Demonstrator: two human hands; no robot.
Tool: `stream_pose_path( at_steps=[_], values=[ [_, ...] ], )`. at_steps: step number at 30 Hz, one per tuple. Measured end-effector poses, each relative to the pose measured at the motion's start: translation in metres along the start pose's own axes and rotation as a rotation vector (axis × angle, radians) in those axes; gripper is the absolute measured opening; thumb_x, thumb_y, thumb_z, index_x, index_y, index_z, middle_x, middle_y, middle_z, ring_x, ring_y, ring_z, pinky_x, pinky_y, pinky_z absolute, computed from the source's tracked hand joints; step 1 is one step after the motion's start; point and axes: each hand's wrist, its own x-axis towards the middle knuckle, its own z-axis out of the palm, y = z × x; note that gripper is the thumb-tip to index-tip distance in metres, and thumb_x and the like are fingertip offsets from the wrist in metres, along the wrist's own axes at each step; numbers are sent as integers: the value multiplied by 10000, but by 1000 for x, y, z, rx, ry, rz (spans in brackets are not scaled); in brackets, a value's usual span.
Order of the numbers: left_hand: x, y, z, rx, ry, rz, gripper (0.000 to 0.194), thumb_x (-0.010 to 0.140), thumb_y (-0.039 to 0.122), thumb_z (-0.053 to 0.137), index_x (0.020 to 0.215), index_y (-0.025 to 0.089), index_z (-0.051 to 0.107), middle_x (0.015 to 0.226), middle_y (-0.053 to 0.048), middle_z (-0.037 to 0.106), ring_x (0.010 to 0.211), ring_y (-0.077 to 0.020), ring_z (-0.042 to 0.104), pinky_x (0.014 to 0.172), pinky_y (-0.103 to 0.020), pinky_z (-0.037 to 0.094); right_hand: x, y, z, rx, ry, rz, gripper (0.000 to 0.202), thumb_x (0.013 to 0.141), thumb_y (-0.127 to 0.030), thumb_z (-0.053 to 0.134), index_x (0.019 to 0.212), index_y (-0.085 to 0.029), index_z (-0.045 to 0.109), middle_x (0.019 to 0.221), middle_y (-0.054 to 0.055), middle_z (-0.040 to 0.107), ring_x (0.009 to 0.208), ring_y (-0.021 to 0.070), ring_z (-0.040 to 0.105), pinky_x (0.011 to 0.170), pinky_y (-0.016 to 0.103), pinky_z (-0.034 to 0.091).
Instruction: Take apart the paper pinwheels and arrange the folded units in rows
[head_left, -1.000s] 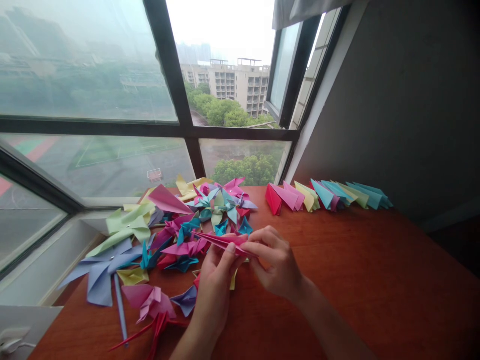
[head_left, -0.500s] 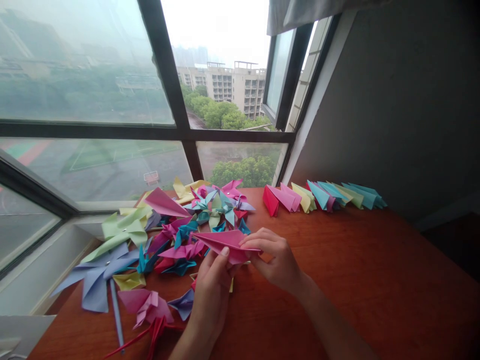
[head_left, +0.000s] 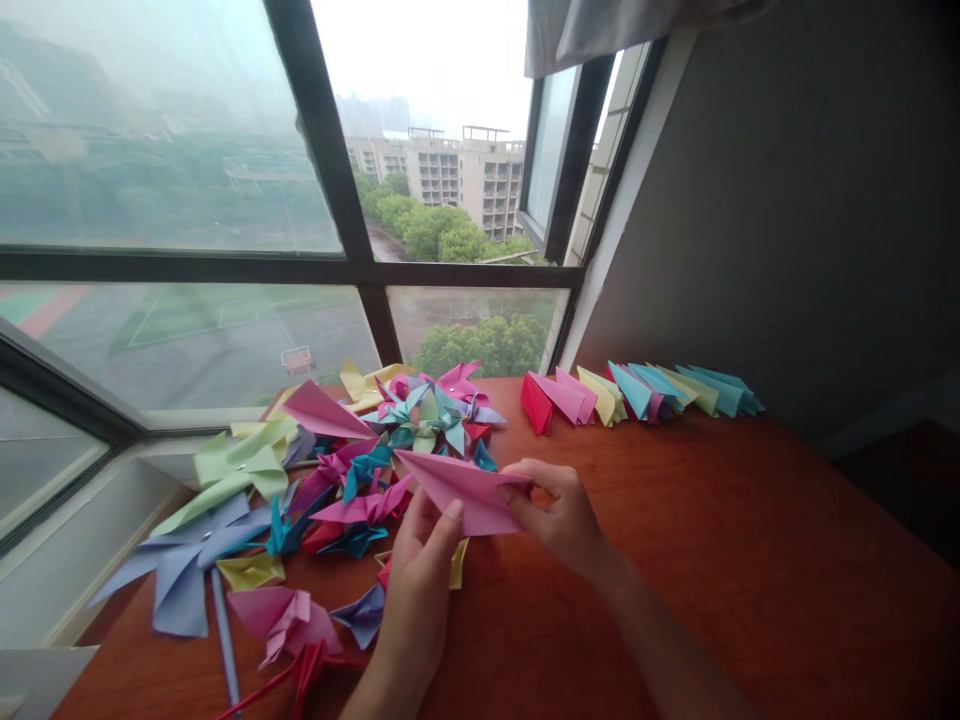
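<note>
Above the table's middle I hold a pink paper airplane (head_left: 466, 490), its nose pointing up and left. My left hand (head_left: 424, 570) is closed on its lower near edge, thumb on top. At its tail on the right, my right hand (head_left: 559, 510) pinches the far corner between thumb and fingers. Behind and left of the plane lies a heap of folded paper, with a blue pinwheel (head_left: 202, 550), a green pinwheel (head_left: 240, 465) and another pink paper airplane (head_left: 326, 412). Close to my left forearm is a purple folded piece (head_left: 364, 613).
A row of paper airplanes (head_left: 577, 398) in several colours stands along the back right of the brown table (head_left: 712, 560). Windows with dark frames (head_left: 360, 272) rise behind it, and a grey wall (head_left: 750, 230) is at the right. Red folded paper (head_left: 307, 665) lies at the front left.
The pink paper airplane has tilted, showing more of its broad face toward me. My right hand has shifted slightly right and now pinches the tail corner. The whole view has shifted slightly.
</note>
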Motion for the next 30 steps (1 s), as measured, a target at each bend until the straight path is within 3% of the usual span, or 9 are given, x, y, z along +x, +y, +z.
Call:
stream_pose_path(
  at_steps=[6,12,16,23,30],
  values=[
    [0,4,-2,2,74,37,601,713,333,789,1265,184,604,1142,-123,720,1059,-292,669,890,-365,537,0,-2,-3,72,-112,62,166,869,-296,623,879,-164,723,814,32,716,735,160,628,690,260,500],
    [1,4,-1,19,98,50,478,670,337,811,1095,169,671,984,-71,736,858,-232,706,719,-284,554,0,2,-3,172,-79,138,218,878,-341,620,900,-157,734,827,42,706,734,154,616,657,252,498],
    [3,1,-2,39,136,78,419,657,353,827,998,167,668,889,-40,722,825,-206,697,707,-259,529,1,2,-4,199,-79,154,206,876,-330,627,899,-157,736,817,39,700,730,148,602,659,250,488],
    [5,6,-4,31,158,47,365,651,393,830,842,155,630,852,-22,705,626,-145,644,538,-210,451,5,0,-17,69,-226,108,147,858,-283,633,838,-155,702,759,20,661,687,131,564,629,234,457],
    [5,4,-4,91,136,86,365,673,395,822,899,174,639,1006,-55,725,796,-195,680,660,-243,499,9,-1,-26,47,-206,3,181,864,-300,643,768,-157,698,708,16,595,635,115,515,573,227,413]
  ],
)
